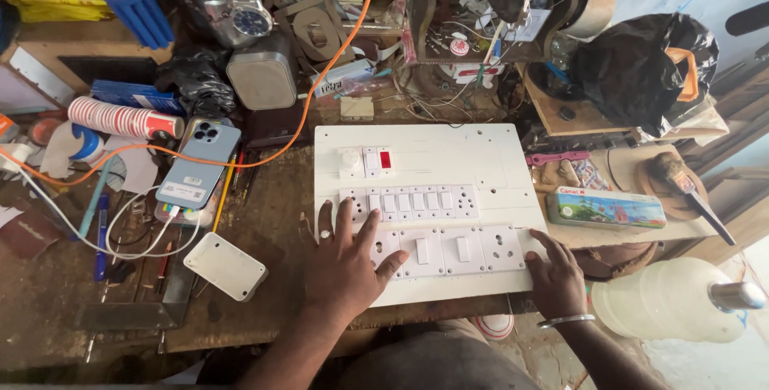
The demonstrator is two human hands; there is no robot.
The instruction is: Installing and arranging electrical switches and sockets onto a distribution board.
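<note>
The white switchboard panel (pixel 448 158) is lying flat on the cluttered wooden surface (pixel 272 222), toward its right half, with its near edge reaching out over the surface's front edge. Both hands are pressing down on it. The left hand (pixel 344 266) is spreading open across the panel's near-left corner, fingers splayed and flat, grip released — it is holding nothing, only bearing on the plate. The right hand (pixel 553 274) is resting at the near-right corner, fingertips touching the end of the lower row of modules (pixel 452 250); its grip looks loose, not closed on anything.

As far as the work shows, much is already sitting in place: a dimmer knob and red-marked switch (pixel 364 162) at the upper left, a middle row of small switches and sockets (pixel 412 202), and the lower row of larger switches and sockets. The panel's upper-right area is staying bare — whether more is meant to go there cannot be told. No wiring is visible from this side, so that part appears to be left.

A blue phone (pixel 199 166) is charging near the surface's left half, with a small white box (pixel 226 265) just in front of it.
</note>
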